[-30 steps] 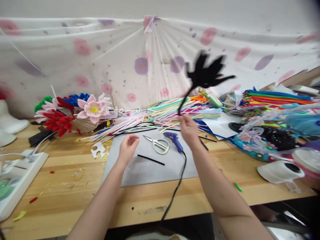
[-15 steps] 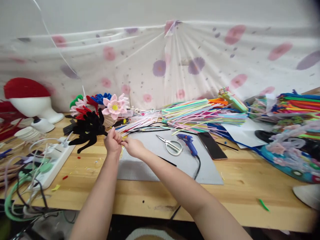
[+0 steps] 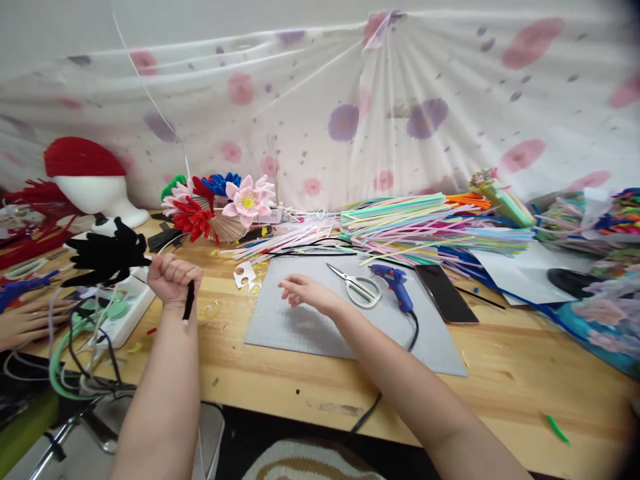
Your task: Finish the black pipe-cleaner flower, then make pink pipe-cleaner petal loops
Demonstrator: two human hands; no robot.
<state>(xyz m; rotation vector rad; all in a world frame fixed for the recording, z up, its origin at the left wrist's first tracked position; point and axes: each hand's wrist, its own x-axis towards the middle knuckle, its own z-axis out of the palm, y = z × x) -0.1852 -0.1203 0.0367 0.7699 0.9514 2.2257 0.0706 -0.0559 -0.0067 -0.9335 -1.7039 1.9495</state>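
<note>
My left hand (image 3: 175, 277) is closed in a fist around the stem of a black pipe cleaner flower (image 3: 107, 255). The flower's fuzzy petals point left, and the short black stem end hangs below my fist. Over the grey mat (image 3: 280, 327), my right hand (image 3: 305, 293) is held with loosely bent fingers and nothing visible in it. To its right on the mat are scissors (image 3: 364, 292) with pale handles and a blue glue gun (image 3: 395, 283).
A phone (image 3: 447, 293) lies right of the glue gun. Pipe cleaners (image 3: 400, 227) are piled behind the mat. Finished flowers (image 3: 247, 200) stand at back left near a white foam head (image 3: 95, 193). Another person's hand (image 3: 35, 320) is at far left, by a power strip (image 3: 135, 313).
My hands have come apart. The left has moved left with the black flower, while the right has let go of the stem and shifted right over the mat. The view has turned left.
</note>
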